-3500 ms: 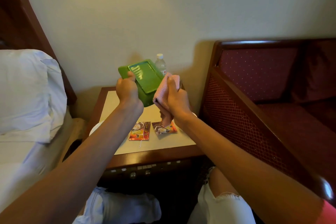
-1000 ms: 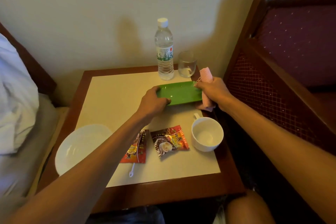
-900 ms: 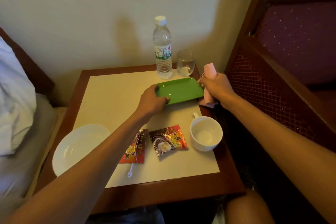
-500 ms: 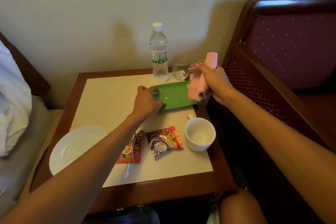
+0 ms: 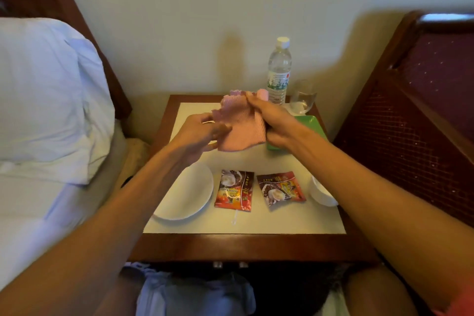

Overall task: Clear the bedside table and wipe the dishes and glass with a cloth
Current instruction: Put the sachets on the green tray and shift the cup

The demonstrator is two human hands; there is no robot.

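Both hands meet at the pink cloth [image 5: 239, 127] — right hand [image 5: 272, 120] gripping it, left hand [image 5: 200, 133] touching its edge with loosely spread fingers — held just left of the green tray [image 5: 309, 123]; the glass [image 5: 304, 97] stands behind that tray.

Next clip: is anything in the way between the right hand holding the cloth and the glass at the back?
Nothing upright. The right hand grips the pink cloth; only the green tray lies flat between it and the glass. The water bottle stands close on the glass's left, beside the path.
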